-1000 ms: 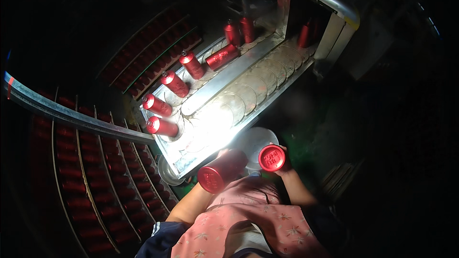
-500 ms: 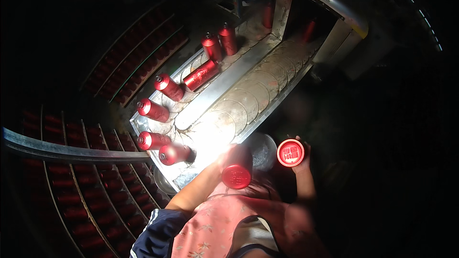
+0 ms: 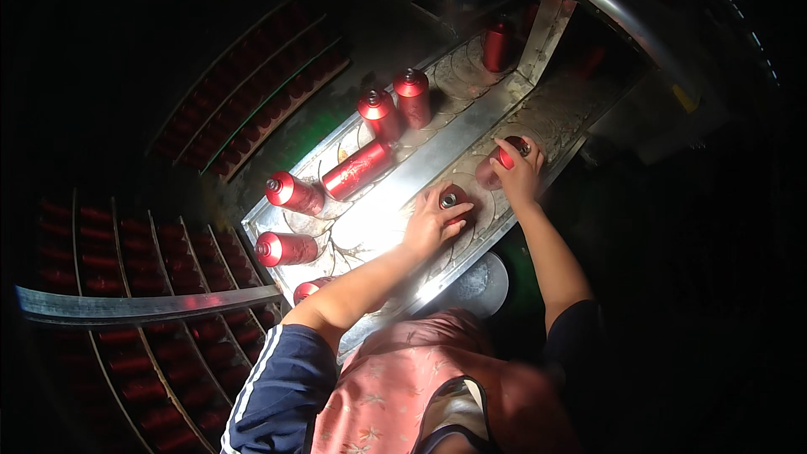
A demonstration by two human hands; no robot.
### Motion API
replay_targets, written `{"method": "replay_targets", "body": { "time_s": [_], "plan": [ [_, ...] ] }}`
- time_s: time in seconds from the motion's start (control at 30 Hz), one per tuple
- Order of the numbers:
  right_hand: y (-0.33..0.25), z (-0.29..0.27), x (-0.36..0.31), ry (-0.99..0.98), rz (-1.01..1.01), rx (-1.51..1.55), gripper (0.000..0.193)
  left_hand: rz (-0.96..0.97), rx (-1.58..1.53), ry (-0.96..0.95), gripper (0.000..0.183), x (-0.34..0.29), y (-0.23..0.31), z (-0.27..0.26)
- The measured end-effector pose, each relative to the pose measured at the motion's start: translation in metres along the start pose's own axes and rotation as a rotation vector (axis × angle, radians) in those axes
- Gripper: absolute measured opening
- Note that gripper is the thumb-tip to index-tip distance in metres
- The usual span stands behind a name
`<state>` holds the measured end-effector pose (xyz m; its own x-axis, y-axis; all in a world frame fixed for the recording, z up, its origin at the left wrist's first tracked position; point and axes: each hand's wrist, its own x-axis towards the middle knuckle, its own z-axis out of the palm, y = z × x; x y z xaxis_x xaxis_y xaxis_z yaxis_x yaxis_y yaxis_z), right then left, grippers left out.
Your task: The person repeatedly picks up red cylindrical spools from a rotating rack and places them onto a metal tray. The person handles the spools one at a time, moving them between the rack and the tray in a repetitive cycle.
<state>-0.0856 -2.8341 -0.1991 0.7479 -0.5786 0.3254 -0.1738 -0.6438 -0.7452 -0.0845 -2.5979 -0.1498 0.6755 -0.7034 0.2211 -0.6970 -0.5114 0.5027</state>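
Observation:
My left hand [image 3: 430, 223] is closed around the top of a red bottle [image 3: 461, 210], which stands upright on the near lane of a conveyor [image 3: 437, 189]. Further along that lane, my right hand [image 3: 523, 175] has its fingers and thumb about the shoulder of another red bottle [image 3: 489, 175]. This second bottle leans a little, and its base is hard to make out. On the far lane stand several more metallic red bottles, among them one bottle [image 3: 412, 98] with its neck up. One red bottle [image 3: 357, 170] lies on its side there.
A metal divider [image 3: 445, 139] splits the conveyor lanes. At the far right end rises a metal housing [image 3: 546, 29] with a dark opening. A round metal pan [image 3: 481, 284] sits below the near edge. To the left are racks [image 3: 252, 92] of red bottles and a metal rail [image 3: 151, 304].
Both hands have moved forward from near my apron to the near lane. Their bottles, whose bases faced up toward me before, now have their necks up at the conveyor.

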Motion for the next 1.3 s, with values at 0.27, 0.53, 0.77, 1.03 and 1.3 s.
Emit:
{"method": "replay_targets", "body": {
  "time_s": [0.27,0.53,0.77,1.03,1.3],
  "plan": [
    [0.063,-0.014,0.047,-0.019,-0.098,-0.144,0.056,-0.595,0.386,-0.246,0.104,0.034,-0.149,-0.107],
    [0.007,-0.106,0.031,-0.144,-0.029,-0.025,0.046,-0.720,0.578,-0.621,0.084,0.033,-0.197,-0.087],
    [-0.043,-0.122,0.049,-0.413,-0.227,0.663,0.055,-0.622,-0.713,-0.231,0.083,0.086,-0.028,-0.178],
    [-0.142,-0.125,0.021,-0.608,-0.156,1.163,0.082,-0.318,-1.034,-0.147,0.095,0.093,0.071,-0.160],
    [-0.149,-0.154,0.014,-0.438,-0.215,0.952,0.072,-0.161,-1.050,-0.148,0.104,0.096,0.087,-0.143]
  ]
}}
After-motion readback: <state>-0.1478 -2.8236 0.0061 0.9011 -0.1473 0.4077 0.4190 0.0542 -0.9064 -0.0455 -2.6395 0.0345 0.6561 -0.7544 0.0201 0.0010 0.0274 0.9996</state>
